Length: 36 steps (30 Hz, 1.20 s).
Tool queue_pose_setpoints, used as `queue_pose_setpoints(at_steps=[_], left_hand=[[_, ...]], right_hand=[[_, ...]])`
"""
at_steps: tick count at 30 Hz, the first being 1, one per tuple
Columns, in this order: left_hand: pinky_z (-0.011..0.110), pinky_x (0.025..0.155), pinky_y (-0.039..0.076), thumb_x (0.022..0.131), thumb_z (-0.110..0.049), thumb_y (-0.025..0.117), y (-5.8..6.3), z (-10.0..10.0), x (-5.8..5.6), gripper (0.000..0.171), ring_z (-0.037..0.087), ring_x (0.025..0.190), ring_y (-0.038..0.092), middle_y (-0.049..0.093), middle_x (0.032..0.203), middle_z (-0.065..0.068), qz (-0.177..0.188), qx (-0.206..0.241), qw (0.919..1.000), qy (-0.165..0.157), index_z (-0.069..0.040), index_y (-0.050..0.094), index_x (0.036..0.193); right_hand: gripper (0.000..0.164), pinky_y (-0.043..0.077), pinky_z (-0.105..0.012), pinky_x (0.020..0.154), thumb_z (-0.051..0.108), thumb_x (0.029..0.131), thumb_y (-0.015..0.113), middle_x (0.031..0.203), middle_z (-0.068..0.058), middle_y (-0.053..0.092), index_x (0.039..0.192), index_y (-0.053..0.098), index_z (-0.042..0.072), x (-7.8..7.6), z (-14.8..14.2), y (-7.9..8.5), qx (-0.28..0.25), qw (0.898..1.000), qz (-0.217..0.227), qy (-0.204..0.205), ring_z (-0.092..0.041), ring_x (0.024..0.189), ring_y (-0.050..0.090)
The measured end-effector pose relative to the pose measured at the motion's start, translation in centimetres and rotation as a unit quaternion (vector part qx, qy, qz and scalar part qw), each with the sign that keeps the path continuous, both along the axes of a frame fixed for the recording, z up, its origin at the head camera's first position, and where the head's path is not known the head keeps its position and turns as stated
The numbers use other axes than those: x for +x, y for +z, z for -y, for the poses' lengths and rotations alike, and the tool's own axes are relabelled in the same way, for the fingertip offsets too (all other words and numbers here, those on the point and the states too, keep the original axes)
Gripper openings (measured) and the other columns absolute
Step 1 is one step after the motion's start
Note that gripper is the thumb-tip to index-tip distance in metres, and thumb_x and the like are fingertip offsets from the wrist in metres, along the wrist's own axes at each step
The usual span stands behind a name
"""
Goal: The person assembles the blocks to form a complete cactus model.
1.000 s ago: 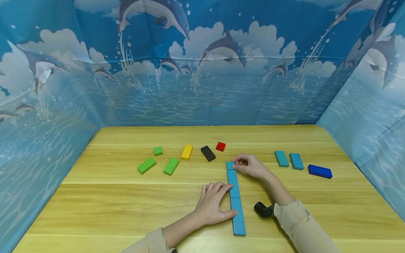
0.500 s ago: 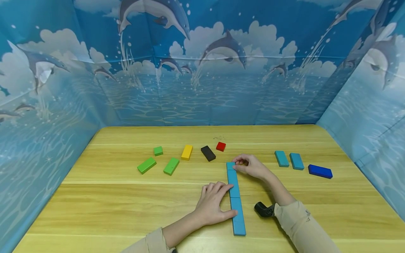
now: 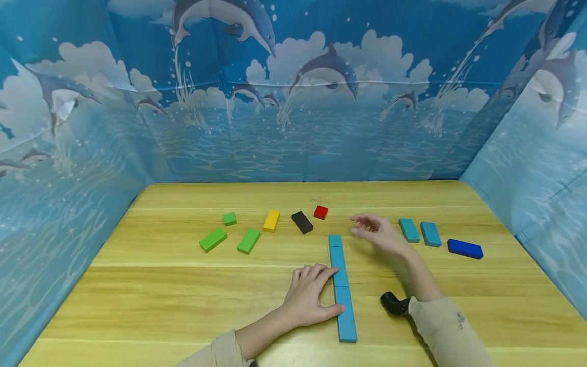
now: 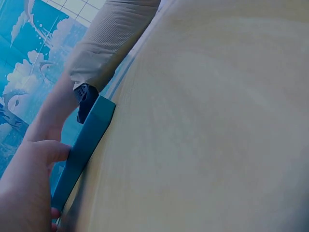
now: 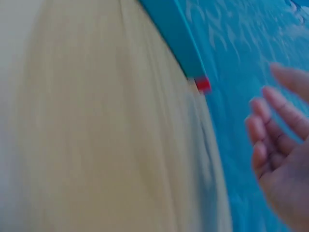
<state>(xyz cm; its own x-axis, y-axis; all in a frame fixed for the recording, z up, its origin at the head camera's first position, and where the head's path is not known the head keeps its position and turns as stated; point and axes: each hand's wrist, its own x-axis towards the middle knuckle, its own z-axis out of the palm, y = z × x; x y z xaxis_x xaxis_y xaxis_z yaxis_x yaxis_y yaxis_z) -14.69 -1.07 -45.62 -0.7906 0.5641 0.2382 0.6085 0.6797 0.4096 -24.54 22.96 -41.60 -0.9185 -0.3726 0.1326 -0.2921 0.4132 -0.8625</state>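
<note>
Three light-blue blocks form a straight row on the table: a small block (image 3: 335,240) at the far end, a longer block (image 3: 340,275) in the middle and another long block (image 3: 346,318) nearest me. My left hand (image 3: 304,298) rests along the row's left side, its index fingertip on the middle block and its thumb on the near one. In the left wrist view the thumb (image 4: 58,151) lies on a blue block (image 4: 87,145). My right hand (image 3: 378,233) is held off to the right of the far end, fingers loosely bent with nothing between them.
Beyond the row lie a red block (image 3: 321,212), a black block (image 3: 302,223), a yellow block (image 3: 271,221) and several green blocks (image 3: 248,241). Two light-blue blocks (image 3: 409,230) and a dark-blue block (image 3: 465,248) lie at right. A dolphin-print curtain (image 3: 302,142) encloses the table.
My right hand has let go of the small light-blue block and moved right and slightly away. The left hand and the row have stayed in place.
</note>
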Motion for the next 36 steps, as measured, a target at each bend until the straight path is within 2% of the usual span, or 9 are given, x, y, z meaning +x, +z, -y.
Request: queue_pose_setpoints(at_steps=[4, 9, 13, 17, 21, 24, 30, 36], left_hand=[[0.032, 0.083, 0.027, 0.077, -0.058, 0.055, 0.0, 0.0, 0.0, 0.071, 0.013, 0.1, 0.039, 0.046, 0.121, -0.004, -0.005, 0.002, 1.0, 0.0, -0.021, 0.041, 0.136], [0.033, 0.084, 0.027, 0.077, -0.058, 0.055, -0.1, 0.0, 0.1, 0.071, 0.013, 0.1, 0.039, 0.046, 0.12, -0.003, -0.004, 0.005, 1.0, -0.002, -0.021, 0.041, 0.136], [0.033, 0.085, 0.027, 0.078, -0.058, 0.055, -0.1, 0.0, 0.1, 0.071, 0.013, 0.1, 0.039, 0.045, 0.121, -0.003, 0.002, 0.004, 1.0, -0.003, -0.022, 0.04, 0.137], [0.033, 0.084, 0.027, 0.078, -0.059, 0.054, -0.2, -0.1, 0.0, 0.071, 0.013, 0.1, 0.039, 0.045, 0.122, -0.003, 0.001, 0.001, 1.0, -0.003, -0.022, 0.04, 0.137], [0.032, 0.084, 0.027, 0.077, -0.059, 0.055, -0.2, 0.0, 0.0, 0.071, 0.013, 0.099, 0.039, 0.045, 0.121, -0.003, -0.005, 0.001, 1.0, -0.001, -0.022, 0.04, 0.137], [0.032, 0.084, 0.027, 0.077, -0.059, 0.055, -0.2, 0.0, -0.1, 0.071, 0.013, 0.099, 0.038, 0.045, 0.121, -0.003, -0.008, 0.0, 1.0, 0.0, -0.022, 0.04, 0.137], [0.033, 0.085, 0.028, 0.077, -0.058, 0.055, -0.2, 0.0, -0.1, 0.072, 0.014, 0.1, 0.039, 0.045, 0.121, -0.003, -0.01, -0.001, 0.9999, -0.002, -0.022, 0.04, 0.137], [0.034, 0.085, 0.027, 0.078, -0.058, 0.055, -0.4, 0.0, -0.1, 0.071, 0.014, 0.1, 0.039, 0.045, 0.122, -0.003, -0.005, -0.001, 1.0, -0.002, -0.022, 0.04, 0.137]], right_hand=[[0.039, 0.044, -0.03, 0.07, 0.018, 0.091, 0.057, 0.098, -0.009, 0.057, 0.124, 0.049, -0.002, 1.0, -2.9, 1.3, 0.0, 0.999, -0.023, -0.041, -0.016, 0.084, 0.053], [0.035, 0.043, -0.024, 0.071, 0.019, 0.092, 0.055, 0.101, 0.003, 0.053, 0.125, 0.049, 0.007, 2.5, -7.4, 1.8, 0.003, 0.996, -0.026, -0.091, -0.009, 0.087, 0.051], [0.034, 0.042, -0.018, 0.07, 0.016, 0.093, 0.053, 0.103, 0.01, 0.052, 0.126, 0.05, 0.012, 3.6, -11.1, 1.5, 0.027, 0.991, -0.042, -0.122, -0.003, 0.087, 0.051], [0.035, 0.041, -0.012, 0.069, 0.006, 0.091, 0.054, 0.102, 0.017, 0.053, 0.125, 0.053, 0.017, 4.6, -14.5, 0.9, 0.027, 0.988, -0.071, -0.136, 0.002, 0.086, 0.05], [0.04, 0.039, -0.01, 0.067, 0.001, 0.09, 0.053, 0.102, 0.024, 0.052, 0.123, 0.054, 0.025, 5.6, -17.6, 0.2, 0.026, 0.986, -0.08, -0.145, 0.006, 0.085, 0.049], [0.039, 0.039, -0.01, 0.066, 0.002, 0.09, 0.053, 0.103, 0.027, 0.05, 0.124, 0.054, 0.021, 6.3, -19.7, -0.5, 0.047, 0.984, -0.076, -0.155, 0.009, 0.085, 0.048], [0.039, 0.039, -0.013, 0.061, 0.008, 0.091, 0.056, 0.101, 0.032, 0.046, 0.128, 0.053, 0.021, 7.1, -22.6, -1.5, 0.1, 0.979, -0.041, -0.171, 0.012, 0.082, 0.044], [0.035, 0.04, -0.016, 0.06, 0.011, 0.09, 0.056, 0.093, 0.031, 0.047, 0.124, 0.054, 0.021, 7.2, -23.1, -2.4, 0.133, 0.976, -0.036, -0.169, 0.009, 0.076, 0.046]])
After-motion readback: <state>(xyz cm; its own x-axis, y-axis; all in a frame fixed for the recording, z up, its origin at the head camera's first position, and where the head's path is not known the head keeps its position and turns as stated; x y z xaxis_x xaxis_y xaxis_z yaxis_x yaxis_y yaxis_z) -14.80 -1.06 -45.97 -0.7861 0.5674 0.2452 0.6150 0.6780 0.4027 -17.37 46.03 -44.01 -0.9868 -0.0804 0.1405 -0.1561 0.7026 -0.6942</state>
